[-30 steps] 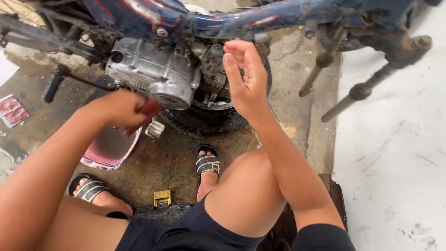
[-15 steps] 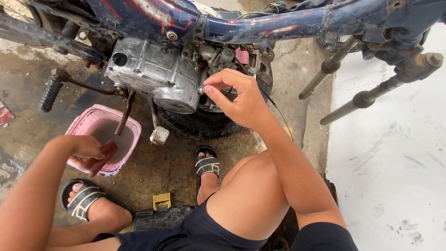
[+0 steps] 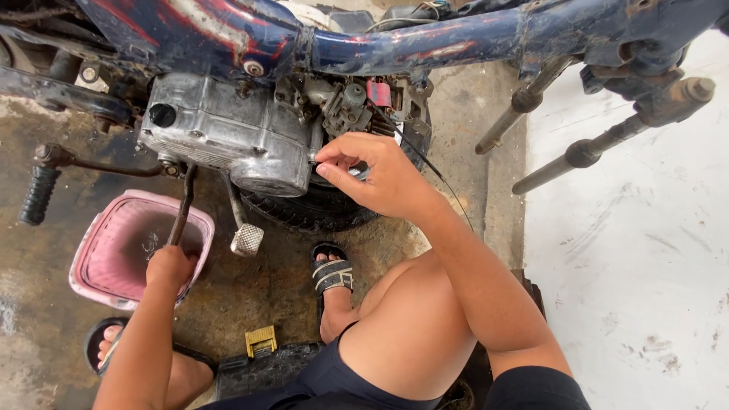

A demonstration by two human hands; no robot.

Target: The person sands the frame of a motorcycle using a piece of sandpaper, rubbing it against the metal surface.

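Note:
A stripped motorcycle with a blue frame point(image 3: 425, 42) stands in front of me, its grey engine point(image 3: 228, 133) exposed. My right hand point(image 3: 376, 176) reaches to the engine's right end, thumb and forefinger pinched on a small metal fastener point(image 3: 313, 156) at the cover's edge. My left hand point(image 3: 171, 267) hangs over the near rim of a pink plastic basket point(image 3: 114, 250) on the ground, with its fingers curled downward. Whatever is in that hand is hidden from view.
A black tyre point(image 3: 319, 209) lies under the engine. A kick lever point(image 3: 182, 205) and a brake pedal point(image 3: 247, 239) hang below it, and a footpeg point(image 3: 38, 193) sticks out at left. Two bare fork tubes point(image 3: 585, 152) angle out at right. A dark toolbox with a yellow latch point(image 3: 260, 340) sits by my sandalled feet.
My left hand came down from the engine with a red-handled tool and now rests at the pink basket's rim. My right hand dropped from open in the air to pinching at the engine's side.

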